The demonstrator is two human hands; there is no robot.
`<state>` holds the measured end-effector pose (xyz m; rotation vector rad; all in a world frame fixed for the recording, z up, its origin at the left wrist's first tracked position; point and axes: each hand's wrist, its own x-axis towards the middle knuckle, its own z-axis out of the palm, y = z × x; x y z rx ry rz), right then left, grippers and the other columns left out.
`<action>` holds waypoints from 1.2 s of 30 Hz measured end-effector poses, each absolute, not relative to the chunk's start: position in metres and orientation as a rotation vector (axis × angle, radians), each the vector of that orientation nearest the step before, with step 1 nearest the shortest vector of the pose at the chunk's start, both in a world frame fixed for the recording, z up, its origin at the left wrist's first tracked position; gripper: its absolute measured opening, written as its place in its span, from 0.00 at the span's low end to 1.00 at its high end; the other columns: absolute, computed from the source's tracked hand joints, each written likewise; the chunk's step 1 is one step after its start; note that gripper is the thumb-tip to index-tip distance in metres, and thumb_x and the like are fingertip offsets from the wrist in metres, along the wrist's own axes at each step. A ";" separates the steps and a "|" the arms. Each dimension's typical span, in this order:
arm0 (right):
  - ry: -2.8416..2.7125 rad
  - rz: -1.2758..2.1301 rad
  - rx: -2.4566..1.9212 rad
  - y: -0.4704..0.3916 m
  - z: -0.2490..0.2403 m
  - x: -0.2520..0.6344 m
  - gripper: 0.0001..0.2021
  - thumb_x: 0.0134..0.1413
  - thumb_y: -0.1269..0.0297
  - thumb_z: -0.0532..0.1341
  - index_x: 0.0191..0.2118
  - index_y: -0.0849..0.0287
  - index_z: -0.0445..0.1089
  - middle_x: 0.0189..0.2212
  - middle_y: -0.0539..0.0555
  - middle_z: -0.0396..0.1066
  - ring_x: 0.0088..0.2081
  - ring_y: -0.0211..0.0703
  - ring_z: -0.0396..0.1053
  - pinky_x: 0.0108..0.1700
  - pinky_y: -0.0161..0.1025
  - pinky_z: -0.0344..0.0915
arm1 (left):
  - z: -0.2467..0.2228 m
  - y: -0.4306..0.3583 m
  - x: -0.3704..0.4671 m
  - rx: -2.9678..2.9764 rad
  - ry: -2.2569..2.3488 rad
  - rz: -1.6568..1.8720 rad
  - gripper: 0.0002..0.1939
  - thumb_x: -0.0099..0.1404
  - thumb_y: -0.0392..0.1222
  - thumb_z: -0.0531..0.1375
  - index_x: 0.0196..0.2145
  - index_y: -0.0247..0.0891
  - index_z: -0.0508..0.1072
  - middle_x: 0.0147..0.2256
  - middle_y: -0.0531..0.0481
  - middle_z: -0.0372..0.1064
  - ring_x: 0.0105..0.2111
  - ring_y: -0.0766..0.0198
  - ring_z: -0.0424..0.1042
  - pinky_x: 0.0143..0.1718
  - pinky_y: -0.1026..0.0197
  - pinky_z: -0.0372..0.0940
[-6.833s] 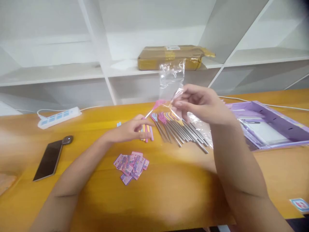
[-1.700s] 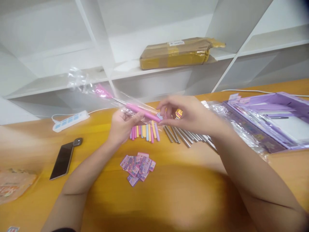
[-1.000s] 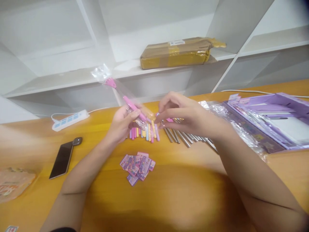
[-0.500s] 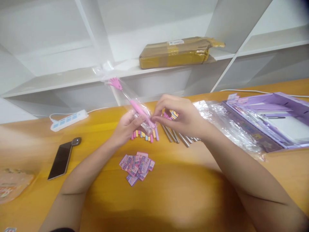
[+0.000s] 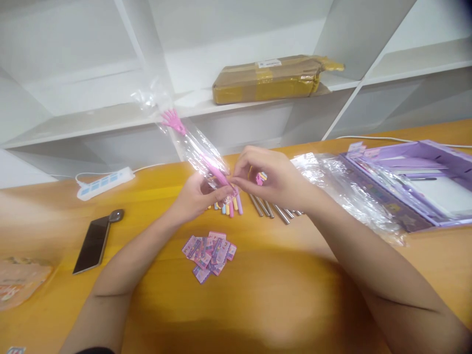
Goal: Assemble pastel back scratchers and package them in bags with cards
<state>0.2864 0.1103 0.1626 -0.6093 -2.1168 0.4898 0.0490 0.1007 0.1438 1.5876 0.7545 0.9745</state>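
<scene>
A pink back scratcher [image 5: 216, 170] with a small hand-shaped head lies inside a long clear plastic bag [image 5: 191, 152], tilted up and to the left. My left hand [image 5: 193, 199] is closed round the handle's lower part through the bag. At the lower end, the thumb and forefinger of my right hand [image 5: 275, 177] pinch the bag's edge. Behind my hands, several pastel sticks [image 5: 231, 209] and several metal rods [image 5: 282, 214] lie on the table, partly hidden. Nearer me is a loose pile of small purple and pink cards [image 5: 210, 255].
Clear plastic bags [image 5: 342, 191] lie at right beside a purple box [image 5: 413, 221] holding papers and a pen. At left are a power strip [image 5: 106, 183], a phone [image 5: 91, 246] and an earbud-like dark case [image 5: 116, 215]. A taped parcel [image 5: 273, 81] rests on the shelf.
The bag has spread out more and its far end has moved up and left. The back scratcher has turned slightly, showing its hand-shaped head more fully. Both hands have barely moved.
</scene>
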 end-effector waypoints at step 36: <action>-2.056 1.396 -0.350 0.117 0.148 0.275 0.22 0.77 0.49 0.62 0.37 0.63 0.79 0.32 0.52 0.78 0.31 0.31 0.70 0.36 0.31 0.65 | 0.155 0.098 0.030 1.654 0.522 0.832 0.17 0.67 0.43 0.75 0.50 0.37 0.78 0.38 0.46 0.83 0.34 0.61 0.84 0.34 0.64 0.78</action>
